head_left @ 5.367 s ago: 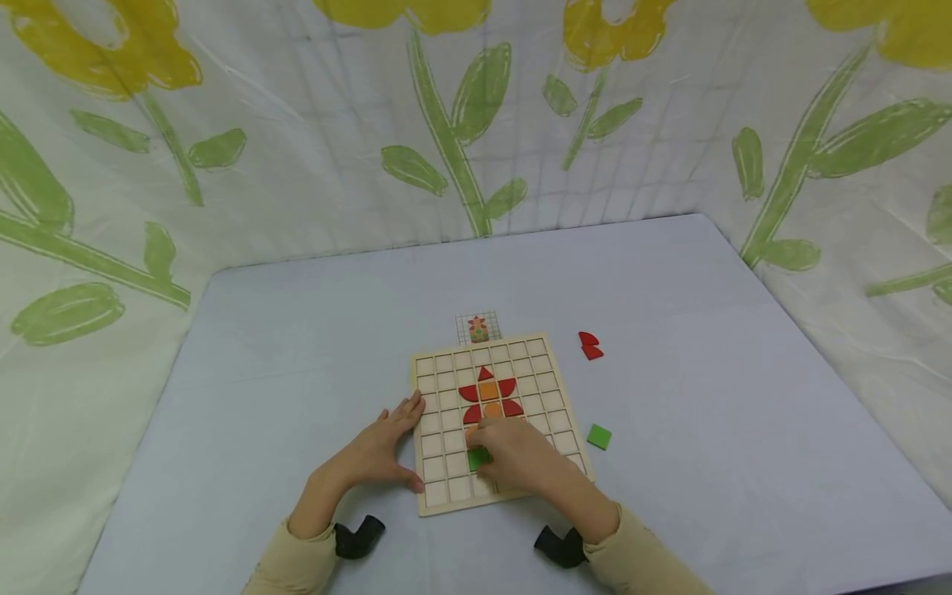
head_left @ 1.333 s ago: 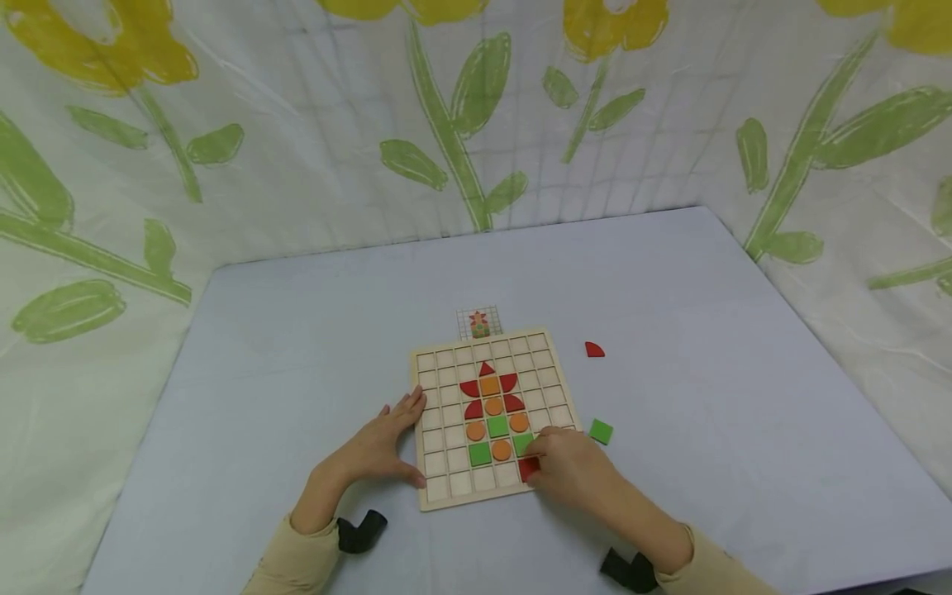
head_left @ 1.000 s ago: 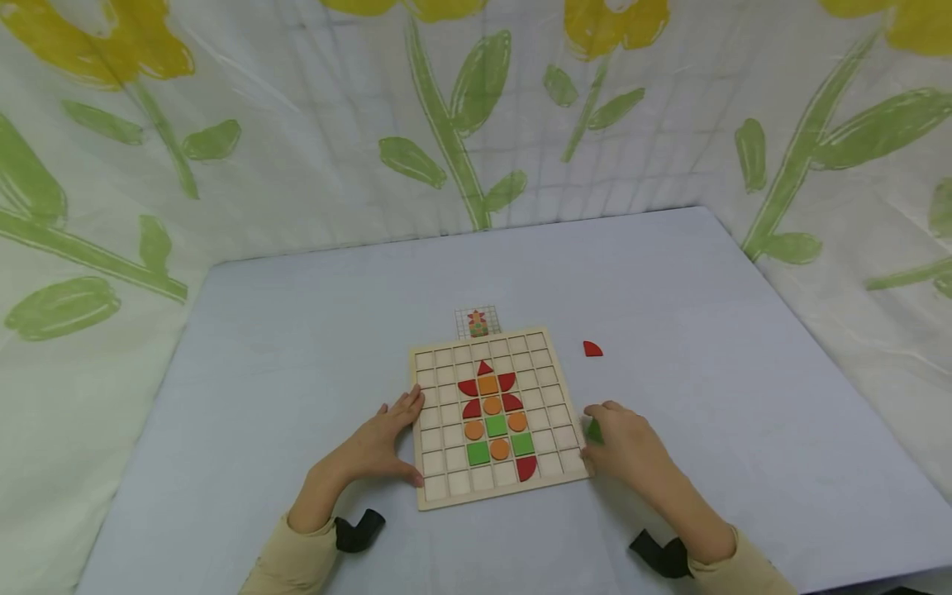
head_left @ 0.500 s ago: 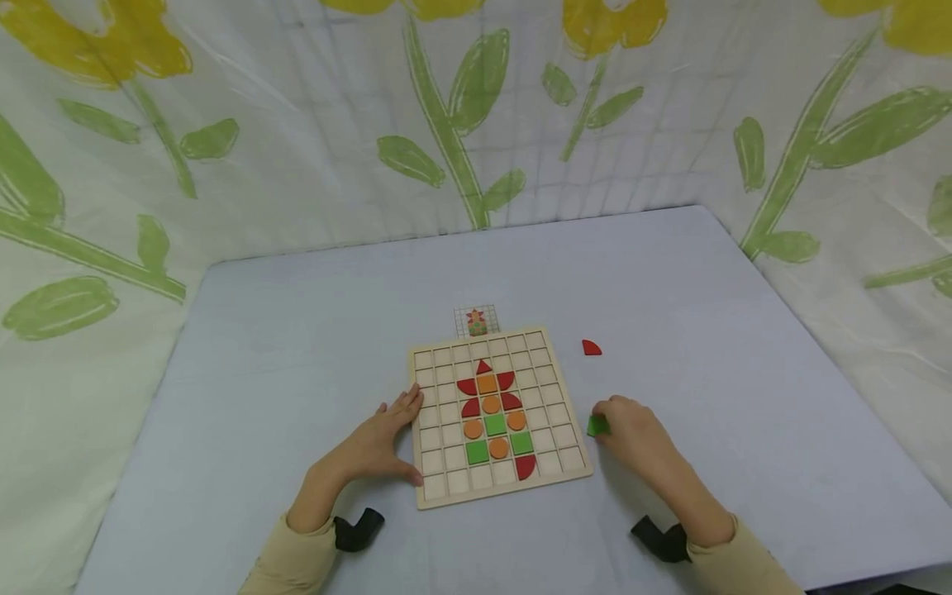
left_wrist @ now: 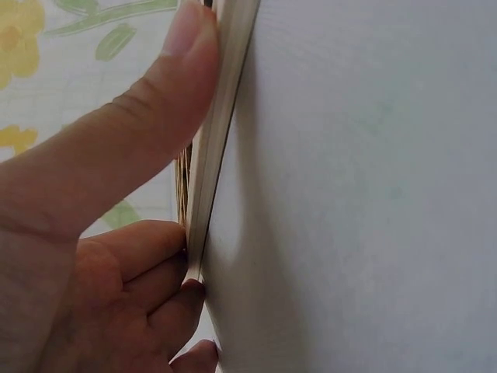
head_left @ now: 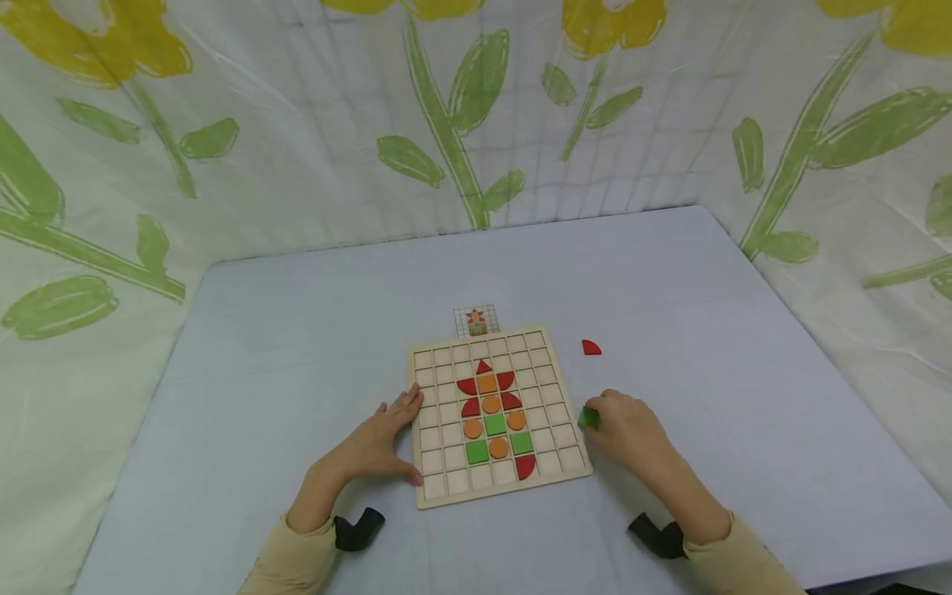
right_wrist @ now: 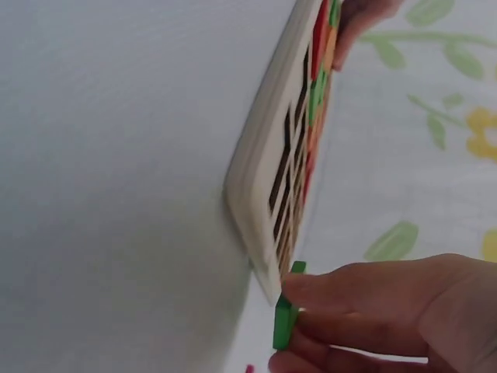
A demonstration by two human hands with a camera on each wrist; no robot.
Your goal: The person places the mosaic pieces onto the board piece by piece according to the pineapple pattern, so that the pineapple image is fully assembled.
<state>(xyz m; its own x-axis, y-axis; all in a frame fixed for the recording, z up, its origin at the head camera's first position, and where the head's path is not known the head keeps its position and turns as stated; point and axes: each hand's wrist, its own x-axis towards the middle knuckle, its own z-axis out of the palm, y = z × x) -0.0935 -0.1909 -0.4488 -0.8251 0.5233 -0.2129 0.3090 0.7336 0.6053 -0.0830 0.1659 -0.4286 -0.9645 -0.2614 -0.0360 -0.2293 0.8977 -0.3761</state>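
Note:
My right hand [head_left: 630, 428] pinches a green square tile [head_left: 589, 417] between thumb and fingers, just off the right edge of the wooden grid board [head_left: 433, 463]. In the right wrist view the green tile [right_wrist: 284, 322] is tilted on edge near the board's corner. My left hand [head_left: 375, 449] rests against the board's left edge, thumb and fingers spread along it. Down the board's middle lie a red triangle [head_left: 483, 367], an orange square [head_left: 487, 383], orange round tiles, green squares and red quarter circles. One red quarter circle [head_left: 525, 467] sits in the bottom row.
A loose red quarter circle [head_left: 591, 348] lies on the white table to the right of the board. Behind the board's far edge is a small pattern card [head_left: 476, 321] with a gridded picture. A flower-painted curtain [head_left: 312, 165] hangs beyond the table.
Green squares and a bottom-row red quarter circle have been added to the board. The right hand has moved right, picked up the loose green tile and brought it slightly left. The left hand stays put.

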